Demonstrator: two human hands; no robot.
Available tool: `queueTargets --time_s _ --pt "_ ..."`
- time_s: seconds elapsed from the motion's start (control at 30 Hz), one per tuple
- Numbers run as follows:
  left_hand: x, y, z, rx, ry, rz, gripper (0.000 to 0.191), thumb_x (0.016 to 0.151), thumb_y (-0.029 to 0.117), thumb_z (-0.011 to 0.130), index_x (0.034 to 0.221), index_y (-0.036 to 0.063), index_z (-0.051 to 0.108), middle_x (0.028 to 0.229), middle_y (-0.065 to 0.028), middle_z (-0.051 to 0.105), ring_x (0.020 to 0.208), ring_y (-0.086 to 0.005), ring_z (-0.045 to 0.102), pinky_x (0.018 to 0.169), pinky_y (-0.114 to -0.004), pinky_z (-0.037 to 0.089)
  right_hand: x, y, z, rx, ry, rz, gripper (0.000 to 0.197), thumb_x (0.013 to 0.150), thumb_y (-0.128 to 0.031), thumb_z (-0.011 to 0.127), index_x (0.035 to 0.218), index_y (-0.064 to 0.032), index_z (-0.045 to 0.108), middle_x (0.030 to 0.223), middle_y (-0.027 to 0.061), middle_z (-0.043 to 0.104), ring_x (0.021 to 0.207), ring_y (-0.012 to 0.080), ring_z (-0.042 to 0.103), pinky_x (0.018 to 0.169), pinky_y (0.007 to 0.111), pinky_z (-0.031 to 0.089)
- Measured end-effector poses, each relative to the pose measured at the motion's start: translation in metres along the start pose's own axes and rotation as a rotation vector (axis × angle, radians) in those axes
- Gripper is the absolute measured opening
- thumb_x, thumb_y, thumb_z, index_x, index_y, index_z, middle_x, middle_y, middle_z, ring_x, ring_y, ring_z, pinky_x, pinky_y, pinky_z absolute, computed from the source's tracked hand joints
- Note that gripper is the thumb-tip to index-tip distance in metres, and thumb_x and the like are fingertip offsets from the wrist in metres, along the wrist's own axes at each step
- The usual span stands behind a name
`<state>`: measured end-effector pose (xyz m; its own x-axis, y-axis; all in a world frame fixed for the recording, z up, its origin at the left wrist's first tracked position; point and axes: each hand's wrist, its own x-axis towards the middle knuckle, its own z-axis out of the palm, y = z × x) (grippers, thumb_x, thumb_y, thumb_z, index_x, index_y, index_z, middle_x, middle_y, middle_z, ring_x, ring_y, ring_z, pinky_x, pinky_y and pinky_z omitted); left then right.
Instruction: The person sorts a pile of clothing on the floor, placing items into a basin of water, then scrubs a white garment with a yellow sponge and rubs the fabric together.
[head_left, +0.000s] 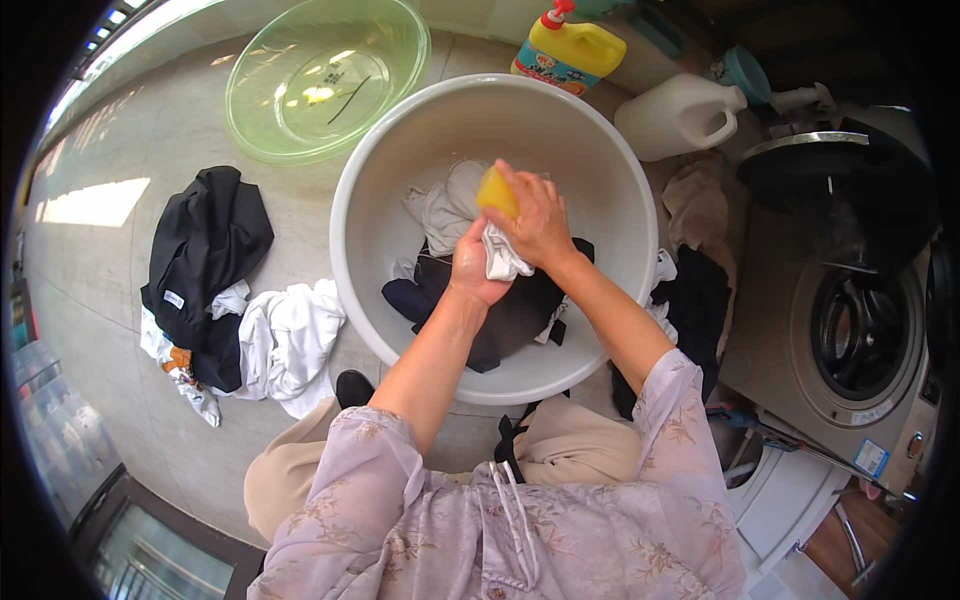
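Over a large white plastic basin (345, 225), my right hand (536, 217) holds a yellow bar of soap (497, 193), which looks slightly blurred. Just below it, my left hand (476, 266) grips a white cloth (504, 257), bunched up and lying across the palm. The soap is close to the cloth; whether they touch I cannot tell. Pale fabric (448, 206) and dark garments (517, 322) lie in the basin under and around my hands.
A green translucent basin (300, 146) stands at the upper left. Black clothing (206, 247) and white clothing (289, 341) lie on the floor at left. Beyond the basin are a yellow pump bottle (566, 49) and a white jug (671, 116). A washing machine (780, 300) stands at right.
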<state>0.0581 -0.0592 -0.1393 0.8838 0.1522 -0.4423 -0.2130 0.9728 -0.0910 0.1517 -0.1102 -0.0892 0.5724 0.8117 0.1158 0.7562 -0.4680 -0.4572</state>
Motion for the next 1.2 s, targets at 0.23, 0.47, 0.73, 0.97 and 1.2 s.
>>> queueTargets --time_s 0.23,0.47,0.73,0.97,1.2 --pt "-0.005 0.008 -0.027 -0.014 -0.333 0.121 0.040 0.092 0.039 0.033 0.113 0.0083 0.050 0.110 -0.0083 0.055 0.106 -0.0261 0.051 0.092 -0.039 0.041 -0.028 -0.032 -0.004 0.160 -0.057 -0.365 0.061 0.075 -0.047 0.058 0.127 -0.0178 0.045 0.109 0.0129 0.050 0.101 0.0303 0.048 0.086 0.041 0.036" --pt "-0.004 0.008 -0.010 0.020 -0.161 0.018 0.037 0.092 0.031 0.031 0.115 0.0082 0.049 0.113 -0.0106 0.054 0.108 -0.0275 0.050 0.092 -0.042 0.041 -0.030 -0.014 0.001 0.055 -0.017 -0.202 0.062 0.073 -0.046 0.060 0.127 -0.0187 0.045 0.111 0.0121 0.051 0.105 0.0299 0.047 0.089 0.042 0.034" --pt "0.009 -0.009 0.008 0.005 -0.024 0.004 0.039 0.091 0.035 0.037 0.119 0.0110 0.047 0.118 -0.0084 0.052 0.111 -0.0252 0.049 0.095 -0.041 0.039 -0.004 0.007 -0.004 -0.053 0.067 -0.066 0.063 0.072 -0.050 0.059 0.127 -0.0217 0.046 0.103 0.0112 0.051 0.095 0.0282 0.049 0.078 0.041 0.036" --pt "0.011 -0.010 0.014 0.092 -0.033 0.096 0.038 0.092 0.031 0.034 0.122 0.0100 0.046 0.121 -0.0098 0.050 0.113 -0.0255 0.047 0.097 -0.041 0.038 0.014 0.023 -0.011 0.069 -0.030 -0.256 0.063 0.072 -0.045 0.063 0.126 -0.0175 0.048 0.106 0.0128 0.052 0.097 0.0291 0.050 0.083 0.040 0.038" --pt "0.009 0.003 0.032 -0.102 -0.049 0.020 0.041 0.093 0.026 0.034 0.124 0.0026 0.043 0.122 -0.0124 0.050 0.111 -0.0281 0.049 0.097 -0.041 0.037 0.116 0.094 -0.087 1.595 0.325 0.491 0.041 0.090 -0.040 0.043 0.112 -0.0056 0.048 0.093 0.0104 0.056 0.083 0.0228 0.054 0.077 0.032 0.044"
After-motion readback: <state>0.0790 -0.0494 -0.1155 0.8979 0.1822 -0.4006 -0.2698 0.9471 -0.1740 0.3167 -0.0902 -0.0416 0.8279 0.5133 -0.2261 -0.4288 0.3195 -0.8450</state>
